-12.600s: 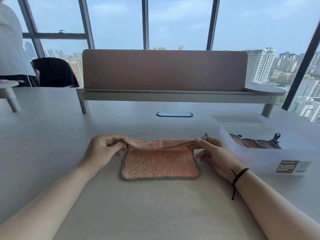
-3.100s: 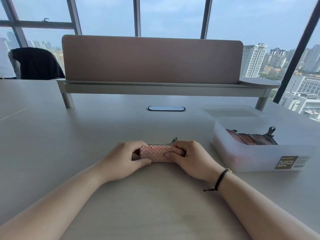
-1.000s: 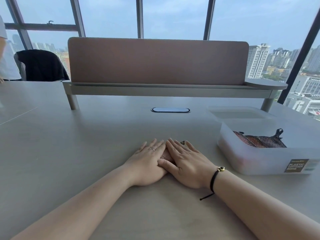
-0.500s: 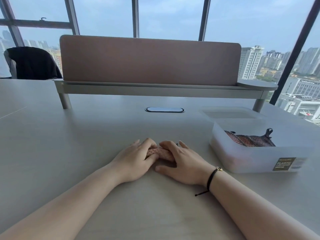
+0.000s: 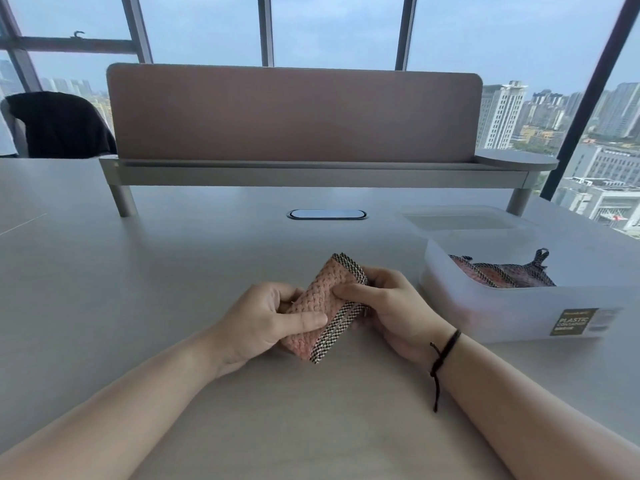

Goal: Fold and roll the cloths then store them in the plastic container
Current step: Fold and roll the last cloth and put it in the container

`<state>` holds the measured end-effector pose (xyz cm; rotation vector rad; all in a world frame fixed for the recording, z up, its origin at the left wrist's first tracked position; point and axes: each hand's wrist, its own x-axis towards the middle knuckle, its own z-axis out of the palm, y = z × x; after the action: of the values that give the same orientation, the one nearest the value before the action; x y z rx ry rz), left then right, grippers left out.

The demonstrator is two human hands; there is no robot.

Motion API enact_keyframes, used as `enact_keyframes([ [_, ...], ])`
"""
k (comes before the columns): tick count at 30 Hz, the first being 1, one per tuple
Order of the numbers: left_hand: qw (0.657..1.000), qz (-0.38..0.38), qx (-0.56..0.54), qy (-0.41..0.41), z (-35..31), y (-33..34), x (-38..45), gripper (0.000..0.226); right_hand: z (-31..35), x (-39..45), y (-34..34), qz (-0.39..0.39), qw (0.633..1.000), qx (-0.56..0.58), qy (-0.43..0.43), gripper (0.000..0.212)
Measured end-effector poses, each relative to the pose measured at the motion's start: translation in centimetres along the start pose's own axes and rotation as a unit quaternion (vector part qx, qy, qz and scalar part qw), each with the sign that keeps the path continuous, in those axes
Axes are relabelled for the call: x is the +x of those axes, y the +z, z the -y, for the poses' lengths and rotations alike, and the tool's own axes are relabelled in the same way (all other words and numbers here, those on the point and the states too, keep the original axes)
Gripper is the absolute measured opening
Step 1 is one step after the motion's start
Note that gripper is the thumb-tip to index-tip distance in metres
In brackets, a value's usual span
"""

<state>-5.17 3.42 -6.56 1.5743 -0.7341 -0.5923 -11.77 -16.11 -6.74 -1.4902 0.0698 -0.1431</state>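
A pink knitted cloth with black-and-white checked edging is rolled into a thick bundle and held tilted just above the table. My left hand grips its lower left side, thumb across the front. My right hand holds its right side, thumb pressed on top. To the right stands the translucent plastic container, open, with rolled cloths of the same kind inside.
The container's lid lies flat behind it. A pink desk divider on a grey shelf crosses the back of the grey table. An oval cable port sits mid-table. A dark chair stands far left.
Half a second ago both hands pressed flat on the cloth on the table. Now they have lifted the rolled cloth and tilted it up between them.
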Motion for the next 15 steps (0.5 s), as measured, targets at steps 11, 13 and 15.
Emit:
enact_keyframes([
  [11,0.992,-0.037,-0.107,-0.055,-0.62,0.48,0.03,0.061,0.68,-0.05,-0.10,-0.028,0.993,0.107,0.042,0.055],
  [13,0.989,-0.062,-0.122,-0.051,-0.56,0.45,0.10,0.063,0.73,-0.06,-0.07,-0.021,0.992,0.118,0.048,0.057],
  [15,0.988,-0.085,-0.126,-0.041,-0.36,0.51,0.17,0.061,0.60,-0.08,0.25,-0.036,0.993,0.099,0.048,0.060],
])
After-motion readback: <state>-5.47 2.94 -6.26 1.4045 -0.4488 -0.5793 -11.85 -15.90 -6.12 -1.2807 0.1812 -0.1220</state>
